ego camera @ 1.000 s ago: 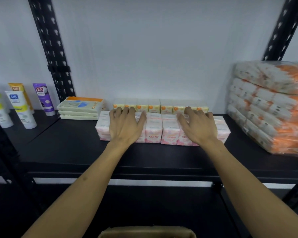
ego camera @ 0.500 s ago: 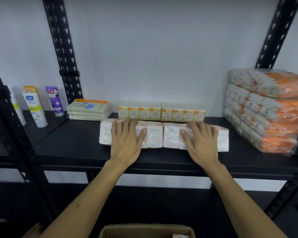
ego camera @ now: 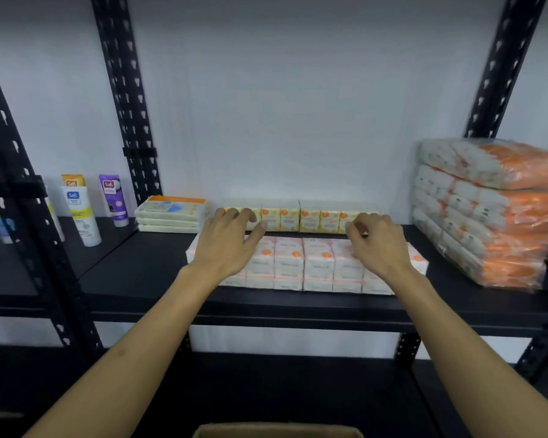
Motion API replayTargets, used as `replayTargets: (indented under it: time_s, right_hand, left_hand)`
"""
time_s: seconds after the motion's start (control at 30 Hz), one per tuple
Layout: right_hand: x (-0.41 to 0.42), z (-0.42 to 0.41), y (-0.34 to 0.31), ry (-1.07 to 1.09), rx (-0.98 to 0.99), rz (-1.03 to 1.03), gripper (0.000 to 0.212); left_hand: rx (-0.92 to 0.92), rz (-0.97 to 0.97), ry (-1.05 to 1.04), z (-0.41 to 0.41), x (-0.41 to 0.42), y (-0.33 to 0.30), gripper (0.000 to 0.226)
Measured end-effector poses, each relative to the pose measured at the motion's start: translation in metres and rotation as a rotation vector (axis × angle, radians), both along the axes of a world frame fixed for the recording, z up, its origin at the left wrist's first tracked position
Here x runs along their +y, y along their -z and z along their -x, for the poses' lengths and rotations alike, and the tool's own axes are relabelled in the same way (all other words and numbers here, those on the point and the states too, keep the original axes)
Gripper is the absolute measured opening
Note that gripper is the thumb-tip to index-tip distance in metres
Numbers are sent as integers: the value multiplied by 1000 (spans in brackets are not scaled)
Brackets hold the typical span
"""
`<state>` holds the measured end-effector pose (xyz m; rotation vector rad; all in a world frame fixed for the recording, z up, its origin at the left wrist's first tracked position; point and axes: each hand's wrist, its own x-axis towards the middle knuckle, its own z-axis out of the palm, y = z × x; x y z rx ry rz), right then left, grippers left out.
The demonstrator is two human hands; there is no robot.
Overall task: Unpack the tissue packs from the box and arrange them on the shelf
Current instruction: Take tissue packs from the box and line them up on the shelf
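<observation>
Directly below both hands, a pink tissue-pack row point(ego camera: 307, 263) lies lengthwise left to right near the shelf point(ego camera: 140, 273) front. Left hand point(ego camera: 227, 245) and right hand point(ego camera: 377, 245) hover above, fingers loosely curled, gripping nothing, equally near.

Both hands, left hand point(ego camera: 227, 245) and right hand point(ego camera: 377, 245), over shelved tissue packs point(ego camera: 307, 263)

2 bare forearms in view, no sleeves visible up to frame edge. Left hand point(ego camera: 227, 248) & right hand point(ego camera: 378, 246): no gloves, rings, watch or wristbands; nails short, no polish seen. Small dark mark on left forearm point(ego camera: 121, 354) approx mid-length, otherwise no markings.
</observation>
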<state>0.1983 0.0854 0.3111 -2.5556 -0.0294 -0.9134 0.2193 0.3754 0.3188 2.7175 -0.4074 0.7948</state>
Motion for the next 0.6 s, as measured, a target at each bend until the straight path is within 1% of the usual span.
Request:
replayTargets:
  time_s: [0.07, 0.13, 0.17, 0.2, 0.37, 0.47, 0.6]
  right_hand:
    - [1, -11, -3, 27, 204, 101, 42]
    - [2, -16, -3, 27, 421, 175, 55]
    - [3, -18, -2, 33, 465, 193, 59]
    - [3, -20, 0, 45, 466, 200, 61]
    - [3, -30, 12, 133, 282, 223, 57]
    - [4, -32, 20, 150, 115, 229, 54]
    - [5, -37, 32, 188, -45, 242, 49]
  left_hand:
    - [109, -88, -31, -11, -2, -1, 55]
    - [248, -122, -36, -17, -4, 4, 61]
    - [266, -119, -47, -19, -5, 8, 62]
    - [244, -112, -67, -21, -7, 12, 61]
    - [-6, -80, -151, -28, -12, 29, 54]
    - [-86, -67, -160, -35, -13, 38, 56]
    - [-184, -29, -152, -41, -14, 47, 58]
